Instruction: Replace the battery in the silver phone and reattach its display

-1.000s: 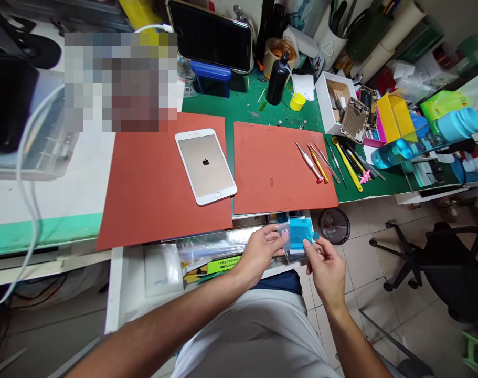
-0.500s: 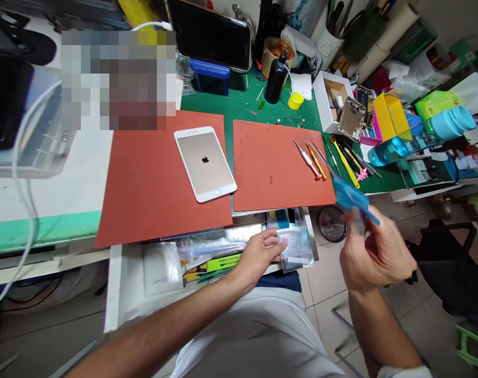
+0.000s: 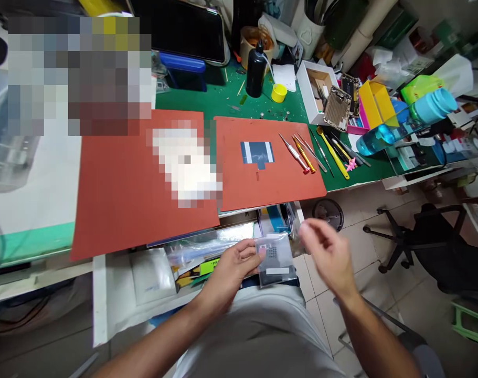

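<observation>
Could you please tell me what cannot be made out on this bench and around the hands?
All in the head view:
- pale object on the left red mat: details hidden by pixelation
- right hand: fingertips motion-blurred, so any grip is unclear
- clear bag: print too small to read
- green label: partly behind the left hand
- black phone: cut off by the top edge

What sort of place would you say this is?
Probably a small phone repair bench: fine screwdrivers lie on an orange-red mat, opened phone housings sit by a white box, and tools lie alongside on the green surface.
</observation>
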Demonstrator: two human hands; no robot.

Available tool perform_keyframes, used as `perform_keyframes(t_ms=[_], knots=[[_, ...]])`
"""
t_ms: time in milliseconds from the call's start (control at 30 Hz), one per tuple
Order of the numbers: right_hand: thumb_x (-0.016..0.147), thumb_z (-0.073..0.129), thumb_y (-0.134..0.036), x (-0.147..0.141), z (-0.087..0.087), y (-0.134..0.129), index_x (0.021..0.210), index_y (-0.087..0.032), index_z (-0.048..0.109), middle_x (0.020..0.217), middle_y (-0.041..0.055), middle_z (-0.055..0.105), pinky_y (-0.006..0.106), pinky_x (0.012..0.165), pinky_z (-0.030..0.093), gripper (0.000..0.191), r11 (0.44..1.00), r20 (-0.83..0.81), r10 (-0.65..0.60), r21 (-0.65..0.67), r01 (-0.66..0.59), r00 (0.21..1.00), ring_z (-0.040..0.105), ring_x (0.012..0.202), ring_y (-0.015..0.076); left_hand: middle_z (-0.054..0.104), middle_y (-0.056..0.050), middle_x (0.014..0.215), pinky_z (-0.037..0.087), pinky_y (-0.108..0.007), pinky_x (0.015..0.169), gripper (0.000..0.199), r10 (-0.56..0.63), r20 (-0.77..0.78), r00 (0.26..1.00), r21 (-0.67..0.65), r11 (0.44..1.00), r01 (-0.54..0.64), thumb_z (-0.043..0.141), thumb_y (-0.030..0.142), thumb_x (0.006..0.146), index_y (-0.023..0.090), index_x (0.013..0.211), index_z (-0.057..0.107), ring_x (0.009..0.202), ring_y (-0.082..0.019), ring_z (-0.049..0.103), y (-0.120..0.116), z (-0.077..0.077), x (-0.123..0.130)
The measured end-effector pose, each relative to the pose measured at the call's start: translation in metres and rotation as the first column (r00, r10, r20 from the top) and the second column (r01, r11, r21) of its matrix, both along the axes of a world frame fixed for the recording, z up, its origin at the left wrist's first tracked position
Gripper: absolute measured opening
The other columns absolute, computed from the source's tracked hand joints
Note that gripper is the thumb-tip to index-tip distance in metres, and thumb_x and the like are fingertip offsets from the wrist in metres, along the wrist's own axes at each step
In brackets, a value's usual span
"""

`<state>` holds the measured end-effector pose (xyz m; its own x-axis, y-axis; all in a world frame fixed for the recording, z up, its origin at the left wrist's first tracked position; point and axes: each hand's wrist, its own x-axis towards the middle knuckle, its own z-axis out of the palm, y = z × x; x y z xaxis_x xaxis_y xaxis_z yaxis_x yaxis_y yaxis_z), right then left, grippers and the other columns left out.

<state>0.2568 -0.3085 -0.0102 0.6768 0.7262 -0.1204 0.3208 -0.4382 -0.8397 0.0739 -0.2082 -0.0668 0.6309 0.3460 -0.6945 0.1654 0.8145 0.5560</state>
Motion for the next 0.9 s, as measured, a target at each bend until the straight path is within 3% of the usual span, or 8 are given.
perform_keyframes(t_ms=[100,167,233,300,433,567,700,900], knots=[[0.084,0.083,-0.052,-0.039,-0.026,-0.032,0.116,-0.017,0.075,0.090,0.0063,0.079,0.028,0.069,0.058,0.048,0.998,-0.490,-0.030,-0.063,-0.001,0.871,0.072,0.076,0.0189,0.076,-0.003,0.096,0.053,-0.025,0.077,0.049,0.017,0.002,1.000,0.014,1.000,-0.017,0.091,0.053,0.076,0.020,0.107,0.070,0.084,-0.016,0.069,-0.006,0.002,-0.007],[0.089,0.079,-0.050,-0.056,-0.037,-0.040,0.109,-0.017,0.077,0.091,0.0067,0.080,0.029,0.071,0.059,0.039,0.997,-0.558,-0.070,-0.070,0.038,0.827,0.073,0.078,0.0203,0.078,-0.006,0.098,0.055,-0.028,0.080,0.049,0.032,0.010,0.999,0.023,0.999,-0.032,0.091,0.054,0.075,0.020,0.106,0.071,0.086,-0.019,0.071,-0.013,0.003,-0.007],[0.095,0.074,-0.041,-0.062,-0.040,-0.041,0.100,-0.018,0.078,0.087,0.0053,0.079,0.029,0.070,0.059,0.024,0.998,-0.381,-0.059,-0.019,0.056,0.923,0.073,0.075,0.0196,0.079,-0.008,0.108,0.056,-0.031,0.089,0.054,0.076,-0.008,0.997,0.057,0.996,-0.075,0.093,0.053,0.073,0.021,0.112,0.072,0.098,-0.022,0.073,-0.019,0.006,-0.005],[0.098,0.069,-0.026,-0.061,-0.038,-0.039,0.099,-0.019,0.078,0.083,0.0048,0.078,0.029,0.070,0.058,0.011,0.992,0.038,0.018,0.121,-0.023,0.999,0.072,0.072,0.0184,0.077,-0.009,0.124,0.055,-0.034,0.102,0.063,0.156,-0.030,0.987,0.133,0.980,-0.151,0.094,0.051,0.071,0.023,0.122,0.070,0.117,-0.026,0.071,-0.022,0.012,-0.002],[0.096,0.065,-0.009,-0.054,-0.043,-0.028,0.122,-0.012,0.071,0.096,0.0131,0.080,0.036,0.080,0.061,0.027,0.915,0.774,0.158,0.119,-0.386,0.613,0.076,0.084,0.0243,0.077,-0.010,0.123,0.055,-0.035,0.102,0.056,0.238,0.012,0.971,0.204,0.950,-0.235,0.089,0.055,0.077,0.021,0.118,0.074,0.115,-0.026,0.071,-0.027,0.023,0.006],[0.095,0.062,-0.005,-0.061,-0.061,-0.011,0.124,-0.006,0.068,0.103,0.0179,0.081,0.042,0.083,0.062,0.030,0.870,0.900,0.251,-0.048,-0.491,0.356,0.077,0.094,0.0297,0.077,-0.006,0.092,0.055,-0.030,0.084,0.041,0.342,0.079,0.936,0.114,0.930,-0.350,0.089,0.050,0.077,0.016,0.093,0.076,0.089,-0.021,0.069,-0.022,0.021,0.016],[0.096,0.070,-0.021,-0.066,-0.062,-0.005,0.123,-0.006,0.069,0.110,0.0185,0.080,0.046,0.092,0.062,0.031,0.828,0.869,0.289,-0.018,-0.560,0.400,0.076,0.105,0.0324,0.076,-0.004,0.087,0.055,-0.028,0.080,0.038,0.363,0.065,0.930,0.054,0.929,-0.366,0.091,0.043,0.072,0.016,0.094,0.075,0.081,-0.018,0.068,-0.002,0.008,0.022],[0.093,0.071,-0.013,-0.054,-0.055,-0.025,0.132,-0.011,0.065,0.121,0.0198,0.076,0.051,0.099,0.061,0.039,0.879,0.718,0.220,0.147,-0.453,0.660,0.070,0.121,0.0334,0.080,-0.010,0.098,0.056,-0.039,0.093,0.031,0.248,0.039,0.968,0.327,0.912,-0.247,0.086,0.040,0.071,0.017,0.089,0.077,0.097,-0.027,0.073,0.036,-0.019,0.048]])
